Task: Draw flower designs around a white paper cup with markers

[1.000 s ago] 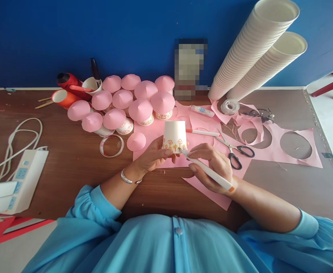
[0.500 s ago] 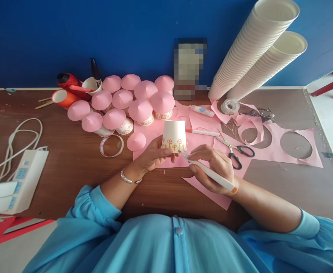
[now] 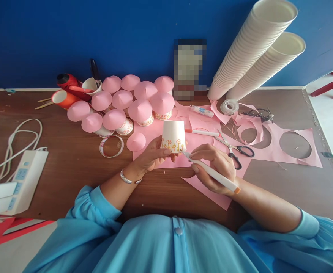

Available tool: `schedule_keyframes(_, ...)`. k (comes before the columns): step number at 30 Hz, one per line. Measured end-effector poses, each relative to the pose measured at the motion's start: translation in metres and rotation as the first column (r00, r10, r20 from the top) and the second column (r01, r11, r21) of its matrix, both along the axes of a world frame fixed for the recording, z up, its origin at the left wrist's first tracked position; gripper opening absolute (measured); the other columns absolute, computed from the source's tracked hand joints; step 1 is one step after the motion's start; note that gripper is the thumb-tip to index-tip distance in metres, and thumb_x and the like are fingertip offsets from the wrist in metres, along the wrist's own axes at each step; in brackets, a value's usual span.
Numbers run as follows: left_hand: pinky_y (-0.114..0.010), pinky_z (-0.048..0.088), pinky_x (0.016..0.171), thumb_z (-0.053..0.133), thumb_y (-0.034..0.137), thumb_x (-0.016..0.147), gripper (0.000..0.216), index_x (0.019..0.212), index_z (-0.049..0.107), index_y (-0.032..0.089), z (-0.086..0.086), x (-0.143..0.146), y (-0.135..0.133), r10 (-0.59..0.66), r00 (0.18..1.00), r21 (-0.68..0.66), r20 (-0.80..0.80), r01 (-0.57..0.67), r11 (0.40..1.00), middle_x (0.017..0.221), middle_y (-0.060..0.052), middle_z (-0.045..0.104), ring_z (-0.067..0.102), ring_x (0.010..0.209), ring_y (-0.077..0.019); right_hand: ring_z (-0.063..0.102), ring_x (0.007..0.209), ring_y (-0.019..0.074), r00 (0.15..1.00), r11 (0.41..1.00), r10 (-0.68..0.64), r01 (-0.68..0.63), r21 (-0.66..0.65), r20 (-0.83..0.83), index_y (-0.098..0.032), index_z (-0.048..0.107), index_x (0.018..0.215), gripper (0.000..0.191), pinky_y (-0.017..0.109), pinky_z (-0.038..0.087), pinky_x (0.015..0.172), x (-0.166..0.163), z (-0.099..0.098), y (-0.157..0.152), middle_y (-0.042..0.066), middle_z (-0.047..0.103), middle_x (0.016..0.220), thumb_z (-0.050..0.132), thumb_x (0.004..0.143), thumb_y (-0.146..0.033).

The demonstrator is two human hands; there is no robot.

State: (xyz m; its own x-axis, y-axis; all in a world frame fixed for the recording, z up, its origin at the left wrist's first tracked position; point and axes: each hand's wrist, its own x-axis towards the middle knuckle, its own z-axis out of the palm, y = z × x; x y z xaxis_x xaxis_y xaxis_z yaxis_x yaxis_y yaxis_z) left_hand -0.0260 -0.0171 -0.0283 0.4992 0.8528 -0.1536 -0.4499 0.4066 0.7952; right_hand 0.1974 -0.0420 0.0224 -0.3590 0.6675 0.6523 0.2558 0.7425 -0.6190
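My left hand (image 3: 154,154) is closed round an upside-down white paper cup (image 3: 173,131), gripping it from the left and below. Small flowers drawn in red and yellow-orange run along the cup's lower band. In my right hand (image 3: 215,167) is a white marker (image 3: 216,177) with an orange end, its tip at the lower right of the drawn band. Behind the cup lies a second white marker with a red end (image 3: 202,132), on pink paper (image 3: 180,161). Black-handled scissors (image 3: 236,151) lie to the right. A small pink paper cone (image 3: 136,141) sits left of the cup.
Several cups topped with pink cones (image 3: 140,110) stand at the back left, near a tape roll (image 3: 111,146). Two tall stacks of paper cups (image 3: 248,49) lean on the blue wall. A power strip (image 3: 29,182) lies far left; cut pink scraps (image 3: 274,151) lie right.
My right hand and the marker have shifted slightly right. The cup has turned a little in my left hand, its flowers sitting slightly further left.
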Motion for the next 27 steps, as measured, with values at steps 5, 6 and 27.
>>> schedule_keyframes(5, -0.027, 0.056, 0.063, 0.091, 0.039, 0.077, 0.041, 0.107, 0.076, 0.014, -0.0026, -0.0017, 0.0002, -0.016, 1.0, 0.008, -0.003, 0.016, 1.0, 0.096, -0.009, 0.076, 0.069, 0.076, -0.0169, 0.073, 0.073, 0.0194, 1.0, 1.0, 0.004, -0.004, 0.0, 0.016, -0.02, 0.063, 0.11, 0.016, 0.033, 0.062, 0.061, -0.0003, -0.0001, 0.0008, 0.006, 0.073, 0.084, 0.061, 0.096, -0.012)
schedule_keyframes(6, -0.027, 0.056, 0.063, 0.09, 0.039, 0.078, 0.041, 0.107, 0.076, 0.014, -0.0022, -0.0017, 0.0003, -0.019, 1.0, 0.011, -0.002, 0.019, 1.0, 0.097, -0.01, 0.076, 0.069, 0.076, -0.0169, 0.073, 0.073, 0.0193, 1.0, 1.0, 0.003, -0.003, 0.0, 0.019, -0.019, 0.063, 0.11, 0.016, 0.032, 0.062, 0.062, -0.0003, 0.0, 0.0008, 0.006, 0.073, 0.084, 0.061, 0.096, -0.011)
schedule_keyframes(27, -0.026, 0.055, 0.059, 0.093, 0.042, 0.072, 0.047, 0.106, 0.077, 0.013, 0.0034, 0.0008, 0.0002, 0.004, 0.999, -0.003, -0.046, -0.005, 1.0, 0.104, -0.013, 0.078, 0.068, 0.076, -0.0165, 0.074, 0.073, 0.0196, 1.0, 1.0, -0.016, 0.016, -0.013, 0.005, -0.019, 0.066, 0.108, 0.014, 0.033, 0.062, 0.062, -0.0005, -0.002, 0.001, 0.006, 0.074, 0.085, 0.063, 0.096, -0.012)
